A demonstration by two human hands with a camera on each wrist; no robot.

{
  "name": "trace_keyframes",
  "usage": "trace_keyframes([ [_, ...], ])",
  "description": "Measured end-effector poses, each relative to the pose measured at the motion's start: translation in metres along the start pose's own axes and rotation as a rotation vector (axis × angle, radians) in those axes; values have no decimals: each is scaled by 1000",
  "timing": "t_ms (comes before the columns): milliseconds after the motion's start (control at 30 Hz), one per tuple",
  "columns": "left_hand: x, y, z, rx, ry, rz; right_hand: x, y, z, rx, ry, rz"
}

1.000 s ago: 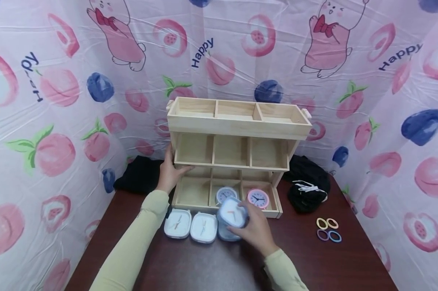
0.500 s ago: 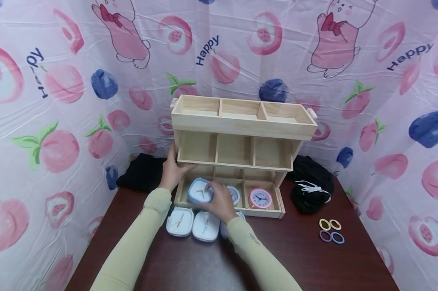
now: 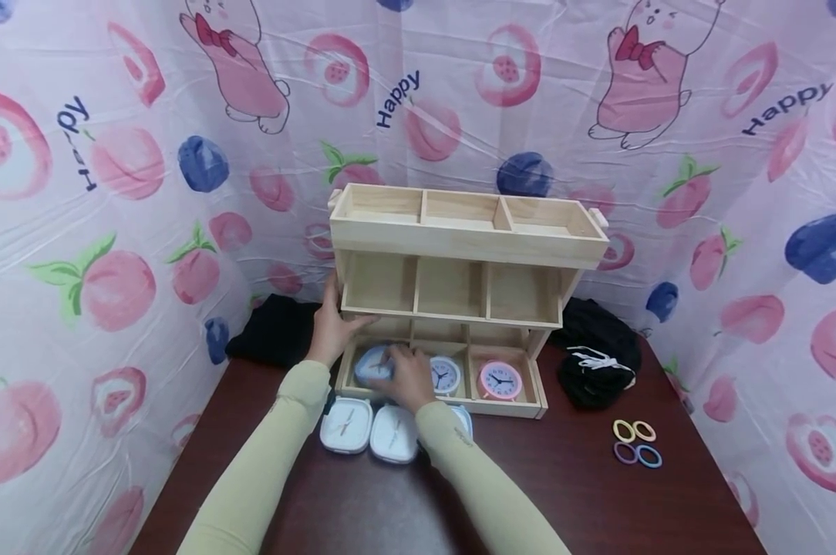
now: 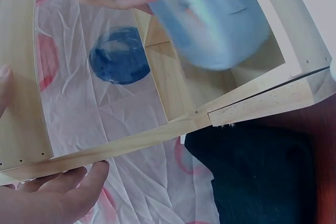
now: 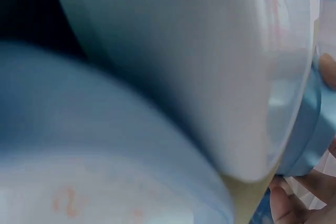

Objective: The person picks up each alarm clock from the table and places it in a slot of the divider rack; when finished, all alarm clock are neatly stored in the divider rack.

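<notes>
My right hand (image 3: 412, 376) holds a blue square alarm clock (image 3: 372, 365) over the lower left compartment of the wooden tiered organizer (image 3: 460, 239). In the left wrist view that blue clock, blurred, tilts inside the compartment. Beside it a round light-blue alarm clock (image 3: 446, 375) stands in the middle compartment, partly behind my right hand. A round pink alarm clock (image 3: 500, 380) occupies the right one. My left hand (image 3: 329, 330) grips the organizer's left side, fingers behind the side strip and thumb along the middle tier.
In front of the organizer lie two white square clocks (image 3: 346, 425) and a blue square one (image 3: 463, 418), partly covered by the right sleeve. Colored rings (image 3: 636, 443) lie at right. Black cloth (image 3: 274, 331) and a black drawstring bag (image 3: 594, 362) flank the organizer.
My right hand has carried the blue square clock from the front middle leftward, then down into the lower left compartment. My left hand keeps its grip on the organizer.
</notes>
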State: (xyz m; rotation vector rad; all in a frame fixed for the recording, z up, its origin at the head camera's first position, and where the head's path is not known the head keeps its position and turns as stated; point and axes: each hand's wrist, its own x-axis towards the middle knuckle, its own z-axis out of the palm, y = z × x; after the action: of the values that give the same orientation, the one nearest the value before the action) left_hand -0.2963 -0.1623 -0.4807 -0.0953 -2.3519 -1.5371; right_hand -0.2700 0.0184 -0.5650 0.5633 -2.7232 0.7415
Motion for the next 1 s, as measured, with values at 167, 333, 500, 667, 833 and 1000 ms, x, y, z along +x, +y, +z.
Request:
trace_keyframes([
  [167, -1, 0, 1, 7, -1, -8, -1, 1, 9, -99, 5, -26],
  [333, -2, 2, 0, 12, 4, -1, -3, -2, 4, -103, -33, -36],
  [500, -3, 2, -3, 9, 8, -9, -8, -4, -2, -114, -68, -76],
  [667, -2, 2, -3, -2, 0, -13, -14, -2, -9, -128, -106, -117],
  [833, -2, 2, -3, -1, -4, -19, -26, 5, -27, -80, -139, -132],
  [1000, -2, 3, -1, -13, -11, -19, -54, 25, -51, -93, -89, -130],
])
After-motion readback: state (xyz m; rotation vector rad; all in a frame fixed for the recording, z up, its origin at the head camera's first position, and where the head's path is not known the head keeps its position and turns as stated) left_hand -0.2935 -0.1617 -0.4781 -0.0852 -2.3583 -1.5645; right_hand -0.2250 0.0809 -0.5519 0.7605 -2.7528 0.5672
